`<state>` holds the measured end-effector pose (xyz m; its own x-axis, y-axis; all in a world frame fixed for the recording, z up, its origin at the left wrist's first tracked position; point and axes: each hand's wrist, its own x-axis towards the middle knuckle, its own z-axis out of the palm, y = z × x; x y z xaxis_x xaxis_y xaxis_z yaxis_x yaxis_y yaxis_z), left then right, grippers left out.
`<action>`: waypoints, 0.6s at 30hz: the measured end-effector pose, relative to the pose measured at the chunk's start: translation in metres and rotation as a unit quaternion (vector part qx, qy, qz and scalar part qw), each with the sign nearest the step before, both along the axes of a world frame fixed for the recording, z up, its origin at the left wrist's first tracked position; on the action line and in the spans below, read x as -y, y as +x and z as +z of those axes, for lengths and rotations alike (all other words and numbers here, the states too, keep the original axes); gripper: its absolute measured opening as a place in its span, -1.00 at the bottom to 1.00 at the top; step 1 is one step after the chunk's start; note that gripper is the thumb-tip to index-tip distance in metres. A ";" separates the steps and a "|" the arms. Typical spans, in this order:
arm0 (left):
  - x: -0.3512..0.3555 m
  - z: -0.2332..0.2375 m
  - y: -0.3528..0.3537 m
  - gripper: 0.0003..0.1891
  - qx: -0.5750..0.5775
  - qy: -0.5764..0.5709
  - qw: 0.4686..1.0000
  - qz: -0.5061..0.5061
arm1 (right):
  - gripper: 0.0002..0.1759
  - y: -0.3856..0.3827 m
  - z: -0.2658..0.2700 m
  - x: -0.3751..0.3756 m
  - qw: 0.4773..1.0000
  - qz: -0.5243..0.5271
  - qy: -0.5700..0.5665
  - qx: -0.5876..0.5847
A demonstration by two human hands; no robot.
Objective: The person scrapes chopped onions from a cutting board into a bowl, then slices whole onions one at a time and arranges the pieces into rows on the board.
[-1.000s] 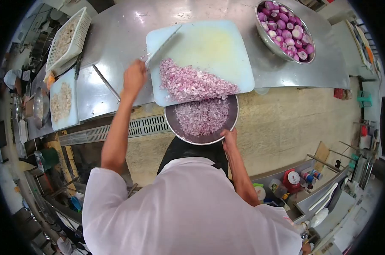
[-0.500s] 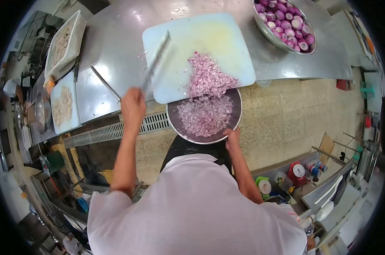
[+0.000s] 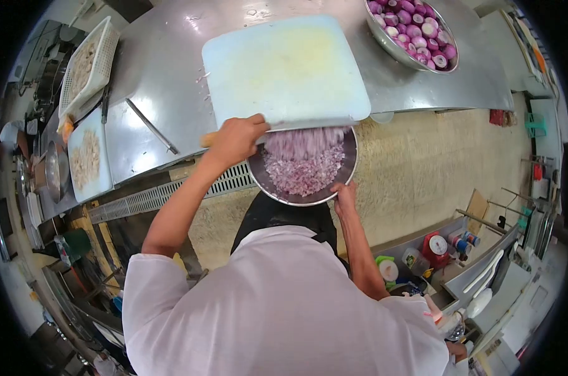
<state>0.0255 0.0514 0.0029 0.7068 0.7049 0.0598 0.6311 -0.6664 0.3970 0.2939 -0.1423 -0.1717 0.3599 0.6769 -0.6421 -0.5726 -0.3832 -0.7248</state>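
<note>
**Item:** long steel-bladed knife with a light brown handle (image 3: 309, 123).

**Position:** the knife is lying along the near edge of the pale blue rectangular plastic cutting board (image 3: 284, 62), which is sitting on the grey stainless steel surface (image 3: 165, 81).

**Axis:** its long axis is running side to side, parallel to that board edge. The handle is pointing to the person's left and the tip to the right. The blade is showing blurred.

**Left hand** (image 3: 235, 139): the fingers are wrapping tightly round the handle. The butt is sticking out of the fist on the left and the blade is leaving it on the right.

**Chopped purple onion** (image 3: 304, 164): it is spilling off the board edge just under the blade and heaping in the round steel bowl (image 3: 262, 178). The steel bowl is hanging below the lip of the surface.

**Right hand** (image 3: 345, 195): the fingers are clamping the near rim of the steel bowl, on its right side.

**Also present:**
- a large steel basin of peeled purple onions (image 3: 394, 55), at the far right
- a white plastic mesh basket (image 3: 105, 50), at the far left
- a second white board (image 3: 86, 188), carrying pale pieces
- a thin metal rod (image 3: 151, 125), lying between that board and the cutting board
</note>
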 end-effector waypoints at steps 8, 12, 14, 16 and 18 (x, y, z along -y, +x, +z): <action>-0.051 -0.013 -0.096 -0.72 0.020 0.149 0.942 0.299 | -0.43 -0.016 0.003 0.011 1.000 -0.012 -0.009 0.017; 0.010 -0.026 -0.066 -0.77 0.015 0.105 0.955 0.278 | -0.41 -0.019 0.006 0.014 1.000 -0.005 -0.006 0.016; 0.072 -0.011 -0.027 -0.72 0.022 0.040 0.970 0.238 | -0.44 -0.020 -0.001 0.018 1.000 -0.001 -0.002 0.008; 0.101 0.000 -0.019 -0.69 0.026 0.024 0.976 0.215 | -0.47 -0.021 -0.006 0.014 1.000 0.008 0.008 0.003; 0.109 0.014 -0.018 -0.65 0.095 -0.121 0.968 0.199 | -0.48 -0.022 -0.007 0.014 1.000 0.000 -0.008 0.025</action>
